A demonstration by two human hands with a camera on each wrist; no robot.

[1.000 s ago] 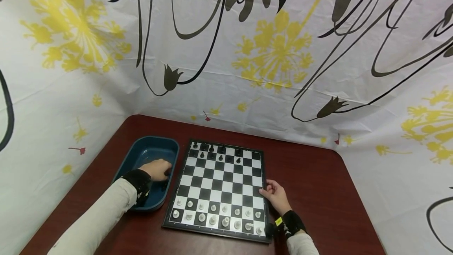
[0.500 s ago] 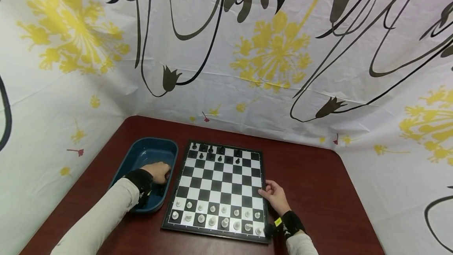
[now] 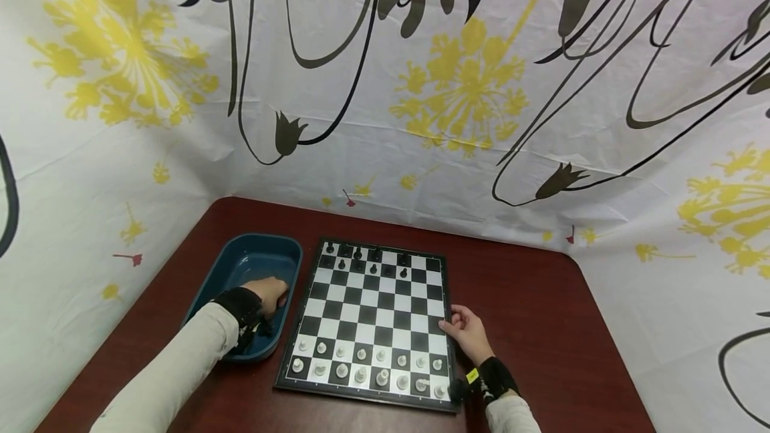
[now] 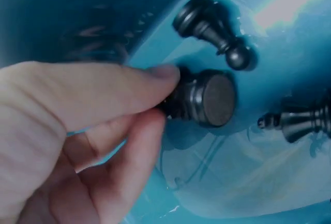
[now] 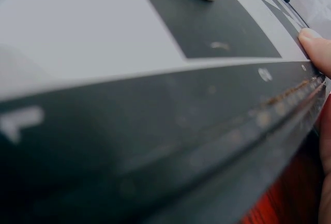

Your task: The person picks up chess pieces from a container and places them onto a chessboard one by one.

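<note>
A chessboard (image 3: 373, 316) lies on the red-brown table, white pieces (image 3: 361, 373) in its two near rows and a few black pieces (image 3: 373, 262) at the far end. To its left a blue tray (image 3: 240, 266) holds loose black pieces. My left hand (image 3: 269, 293) is inside the tray; in the left wrist view its thumb and fingers (image 4: 124, 110) pinch a black chess piece (image 4: 204, 99) lying base-outward. My right hand (image 3: 466, 331) rests at the board's right edge, a fingertip (image 5: 316, 48) on the rim.
Two more black pieces (image 4: 214, 27) (image 4: 297, 121) lie loose in the tray. Patterned cloth walls (image 3: 385, 85) close in the table at the back and both sides. Bare tabletop (image 3: 529, 313) stretches right of the board.
My left hand has slid a little nearer inside the tray. The right hand and the board stay put.
</note>
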